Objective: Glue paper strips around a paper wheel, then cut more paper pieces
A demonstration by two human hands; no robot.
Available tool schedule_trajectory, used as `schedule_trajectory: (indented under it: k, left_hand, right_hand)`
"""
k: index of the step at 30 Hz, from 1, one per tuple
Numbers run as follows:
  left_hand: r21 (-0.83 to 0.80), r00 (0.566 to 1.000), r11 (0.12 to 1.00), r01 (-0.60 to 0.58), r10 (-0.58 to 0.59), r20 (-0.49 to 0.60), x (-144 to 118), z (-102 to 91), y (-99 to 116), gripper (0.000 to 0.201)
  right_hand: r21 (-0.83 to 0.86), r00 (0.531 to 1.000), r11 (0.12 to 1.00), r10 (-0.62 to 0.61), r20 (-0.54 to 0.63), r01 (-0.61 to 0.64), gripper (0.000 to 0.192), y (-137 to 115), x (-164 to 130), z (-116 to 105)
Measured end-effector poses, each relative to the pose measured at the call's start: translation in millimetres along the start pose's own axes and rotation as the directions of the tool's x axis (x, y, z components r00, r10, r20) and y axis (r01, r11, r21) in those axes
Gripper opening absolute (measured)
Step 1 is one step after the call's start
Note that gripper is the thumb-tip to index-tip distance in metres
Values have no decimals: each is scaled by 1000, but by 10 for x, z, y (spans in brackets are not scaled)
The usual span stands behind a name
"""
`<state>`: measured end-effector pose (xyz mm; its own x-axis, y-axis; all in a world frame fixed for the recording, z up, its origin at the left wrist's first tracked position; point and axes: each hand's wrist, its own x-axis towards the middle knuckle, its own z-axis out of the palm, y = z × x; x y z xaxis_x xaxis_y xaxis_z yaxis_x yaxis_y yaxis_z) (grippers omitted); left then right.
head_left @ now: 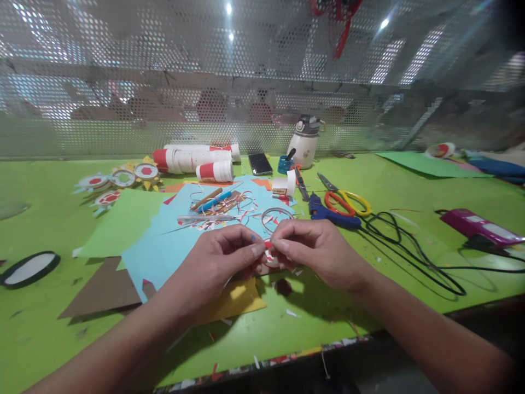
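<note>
- Left hand (pixel 223 257) and right hand (pixel 315 249) brought together above the light blue paper (pixel 164 246), fingertips meeting.
- Fingers of both hands pinched shut on a small red-and-white paper piece (pixel 269 255), held between the two sets of fingertips, mostly hidden by them.
- Just beyond the fingertips: a thin paper ring (pixel 276 214) and a litter of paper strips (pixel 221 210).
- Under the left wrist: yellow paper (pixel 241 298).
- Farther out, beyond the right fingers: scissors (pixel 346 200), blue glue gun (pixel 332 214), black cord (pixel 410 246).
- Far beyond the left fingers: red-and-white tubes (pixel 192 158).
</note>
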<state>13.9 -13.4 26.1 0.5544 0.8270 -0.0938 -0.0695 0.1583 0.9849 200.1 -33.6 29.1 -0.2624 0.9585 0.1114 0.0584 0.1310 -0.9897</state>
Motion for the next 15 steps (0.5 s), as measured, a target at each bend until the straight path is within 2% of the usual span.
schedule_trajectory:
  k: [15]
  left_hand:
    - [47,998,998,51,-49,-37,2,48,60,19]
  right_hand:
    - [-26,1000,999,20,8,-20,14,54,1,-38]
